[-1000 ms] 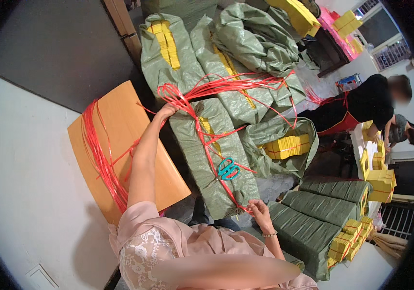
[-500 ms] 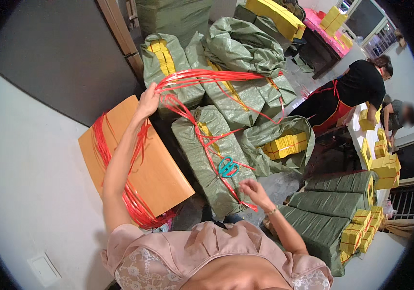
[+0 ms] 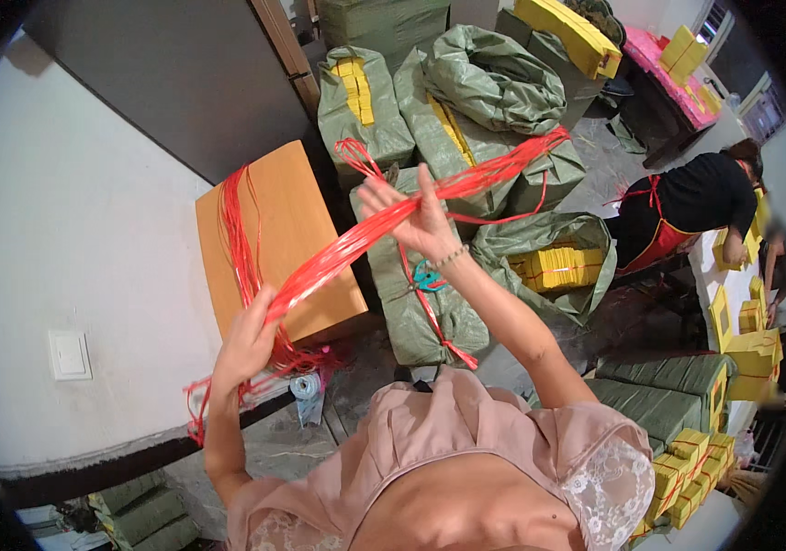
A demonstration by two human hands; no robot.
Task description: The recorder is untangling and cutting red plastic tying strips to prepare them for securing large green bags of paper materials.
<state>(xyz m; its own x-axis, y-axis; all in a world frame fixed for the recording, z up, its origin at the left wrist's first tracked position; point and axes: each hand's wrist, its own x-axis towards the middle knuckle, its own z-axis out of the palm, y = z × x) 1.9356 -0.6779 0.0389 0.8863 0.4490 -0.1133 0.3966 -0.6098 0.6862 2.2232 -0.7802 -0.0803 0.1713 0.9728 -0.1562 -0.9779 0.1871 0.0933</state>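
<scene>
A long bundle of red plastic strapping strands (image 3: 342,248) stretches slantwise in front of me. My left hand (image 3: 248,340) is closed around its near end, with loose tails hanging below. Against the middle of the strands, my right hand (image 3: 419,220) has its fingers spread and thumb raised, the bundle running across the palm. Beneath that hand stands a green woven sack (image 3: 443,326) tied with red strap. Teal-handled scissors (image 3: 427,276) lie on top of the sack, partly behind my right wrist.
More red strands drape over a wooden cabinet (image 3: 306,220) at left. Several green sacks (image 3: 365,138) of yellow paper bundles stand beyond, one open sack (image 3: 558,266) to the right. A person (image 3: 701,202) in black works at a white table at right. Stacked sacks (image 3: 659,404) sit nearby.
My left hand has come down and nearer, drawing the red strands along. My right hand has risen from beside the tied sack to the middle of the bundle. The view has shifted left.
</scene>
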